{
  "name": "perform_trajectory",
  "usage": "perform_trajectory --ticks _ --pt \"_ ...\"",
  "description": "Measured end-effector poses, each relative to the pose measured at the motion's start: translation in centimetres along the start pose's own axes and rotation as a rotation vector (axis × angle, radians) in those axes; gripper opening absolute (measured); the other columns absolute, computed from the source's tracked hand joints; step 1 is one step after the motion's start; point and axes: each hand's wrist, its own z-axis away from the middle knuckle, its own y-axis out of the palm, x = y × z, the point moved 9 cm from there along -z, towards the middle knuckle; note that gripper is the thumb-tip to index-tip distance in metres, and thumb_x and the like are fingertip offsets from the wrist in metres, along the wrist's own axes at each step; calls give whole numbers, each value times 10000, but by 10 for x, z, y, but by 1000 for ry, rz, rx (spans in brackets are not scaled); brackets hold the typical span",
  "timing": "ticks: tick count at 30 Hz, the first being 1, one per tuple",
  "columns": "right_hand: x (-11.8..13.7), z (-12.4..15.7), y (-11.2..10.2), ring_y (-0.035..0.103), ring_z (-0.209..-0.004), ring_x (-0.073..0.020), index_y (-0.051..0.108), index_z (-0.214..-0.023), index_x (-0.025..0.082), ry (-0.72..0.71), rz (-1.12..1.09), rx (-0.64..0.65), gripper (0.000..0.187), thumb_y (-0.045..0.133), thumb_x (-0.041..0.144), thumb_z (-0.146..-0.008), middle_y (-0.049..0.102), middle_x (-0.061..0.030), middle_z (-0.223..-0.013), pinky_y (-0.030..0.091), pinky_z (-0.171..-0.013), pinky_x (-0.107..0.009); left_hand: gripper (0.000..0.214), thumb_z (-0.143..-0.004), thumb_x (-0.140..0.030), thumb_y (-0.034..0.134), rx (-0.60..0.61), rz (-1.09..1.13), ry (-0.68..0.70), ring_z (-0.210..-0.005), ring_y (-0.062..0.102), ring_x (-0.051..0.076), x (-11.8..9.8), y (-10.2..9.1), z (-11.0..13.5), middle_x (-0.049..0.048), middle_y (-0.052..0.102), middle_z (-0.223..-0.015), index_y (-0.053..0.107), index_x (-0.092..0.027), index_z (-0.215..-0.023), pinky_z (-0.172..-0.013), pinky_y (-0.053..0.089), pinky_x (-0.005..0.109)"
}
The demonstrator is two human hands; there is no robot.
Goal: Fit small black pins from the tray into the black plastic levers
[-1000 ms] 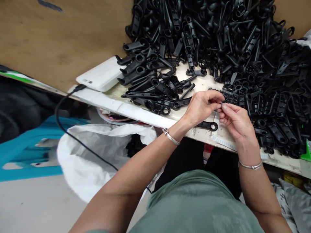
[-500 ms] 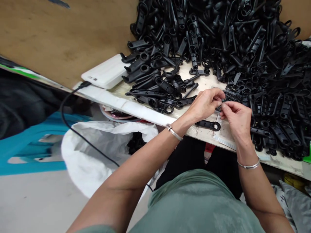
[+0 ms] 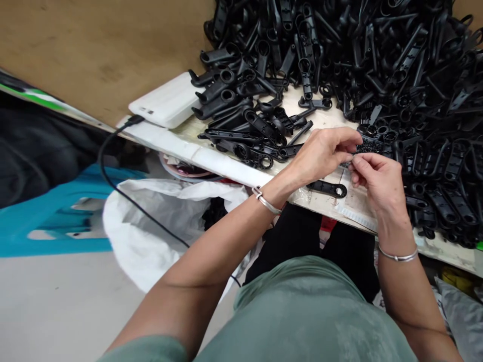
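Both hands have shifted slightly right along the table edge [image 3: 211, 162]. Left hand [image 3: 320, 153] and right hand [image 3: 379, 178] meet fingertip to fingertip, pinched shut on a small black part [image 3: 347, 162], mostly hidden, above a loose black lever [image 3: 326, 188] beside the black heap [image 3: 377, 65].

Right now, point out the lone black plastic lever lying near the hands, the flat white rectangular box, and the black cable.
lone black plastic lever [image 3: 326, 188]: head view, middle of its shaft.
flat white rectangular box [image 3: 166, 100]: head view, top face.
black cable [image 3: 113, 182]: head view, hanging stretch below the table edge.
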Motion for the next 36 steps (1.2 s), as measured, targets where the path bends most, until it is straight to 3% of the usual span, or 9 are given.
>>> perform_trajectory --ticks 5,8,11,15,19,24,29,32,36 --pt "0 6 16 504 -451 -58 698 -681 163 90 -156 108 198 794 336 -695 642 9 -616 404 -423 -191 160 -776 -50 661 -66 115 -14 -826 681 148 -5 -7 15 8 734 -838 735 -143 -884 -803 519 249" --pt "2 9 25 504 -464 -71 713 -708 167 80 -79 199 226 757 384 -754 646 0 -614 401 -447 -211 143 -770 -72 679 -117 138 -33 -824 685 153 1 -17 28 13 747 -850 743 -146 -874 -807 523 249" --pt "9 10 34 530 -495 -106 754 -797 180 -52 279 300 182 676 339 -837 642 6 -583 423 -523 -251 112 -774 -99 673 -210 119 -60 -797 680 147 11 -32 46 9 752 -836 744 -153 -841 -787 523 245" --pt "27 11 54 660 -752 -193 777 -885 223 -331 872 353 176 602 204 -876 744 -43 -799 447 -740 -317 127 -785 -135 661 -295 169 -127 -789 687 142 26 -42 69 12 756 -846 744 -158 -878 -781 531 242" --pt "27 8 75 657 -769 -263 771 -877 214 -332 1266 435 175 601 248 -893 723 -111 -788 408 -700 -350 129 -795 -159 657 -336 219 -154 -792 698 143 31 -42 82 18 756 -857 739 -158 -895 -781 544 243" --pt "21 1 91 647 -771 -287 766 -835 200 -288 1399 490 132 647 253 -853 712 -148 -801 399 -676 -353 106 -775 -145 682 -392 283 -138 -788 709 135 30 -45 89 10 761 -854 728 -164 -868 -794 560 238" --pt "23 -3 86 635 -716 -243 759 -760 202 -272 1324 470 163 607 173 -811 701 -104 -718 409 -667 -343 121 -760 -134 710 -420 385 -181 -802 728 137 32 -44 95 15 767 -869 723 -167 -876 -809 576 235" --pt "33 2 72 600 -634 -173 760 -757 204 -262 938 427 148 620 179 -794 701 -43 -689 429 -639 -313 140 -752 -118 722 -420 462 -217 -814 737 138 31 -40 100 15 767 -873 716 -166 -884 -818 587 237" --pt "31 16 45 530 -524 -104 769 -807 202 -107 312 339 100 745 267 -735 693 1 -676 418 -505 -253 178 -739 -104 731 -398 611 -225 -833 744 144 27 -29 102 14 766 -868 705 -167 -902 -830 600 246"
